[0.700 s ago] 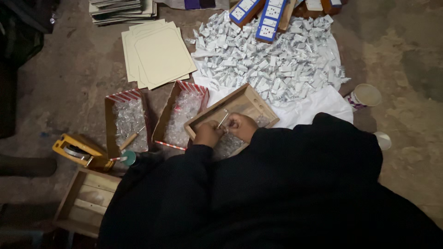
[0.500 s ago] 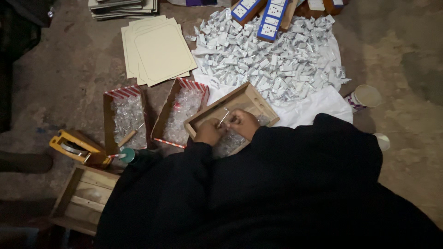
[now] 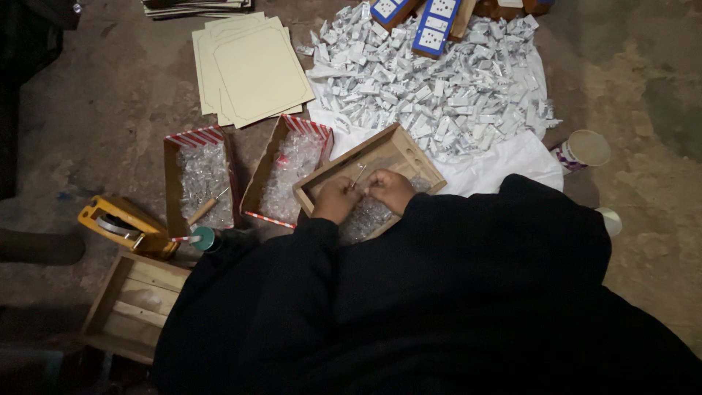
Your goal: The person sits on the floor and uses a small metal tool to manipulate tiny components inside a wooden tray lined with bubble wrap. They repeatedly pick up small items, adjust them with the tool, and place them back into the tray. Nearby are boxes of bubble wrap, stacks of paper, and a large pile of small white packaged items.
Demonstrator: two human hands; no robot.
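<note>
Head view looks straight down on a person in dark sleeves seated on a bare concrete floor (image 3: pixel 95 95), both hands together over a shallow rectangular wooden tray (image 3: pixel 380 150) that sits tilted in front of the lap, its long axis running from lower left to upper right. The left hand (image 3: pixel 335 199) and the right hand (image 3: pixel 391 190) meet at the tray's near edge and pinch between them a thin, pale stick-like piece (image 3: pixel 360 174) that slants up and away from the fingers (what it is exactly is too small to tell); both hands are closed on it, with the right hand a shade nearer its upper end. Crinkled clear plastic wrappers (image 3: pixel 365 216) lie in the tray just under the wrists. To the left stand two open cardboard boxes with red-and-white striped rims (image 3: pixel 201 139), both filled with clear wrapped items. Beyond the tray a heap of small white folded paper packets (image 3: pixel 439 88) spreads over a white sheet, with blue-and-white rectangular cartons (image 3: pixel 436 25) at its far edge. Cream flat cardboard sheets (image 3: pixel 252 69) lie stacked at upper left, a yellow tape dispenser (image 3: pixel 121 223) at far left, and a paper cup (image 3: pixel 583 150) to the right.
</note>
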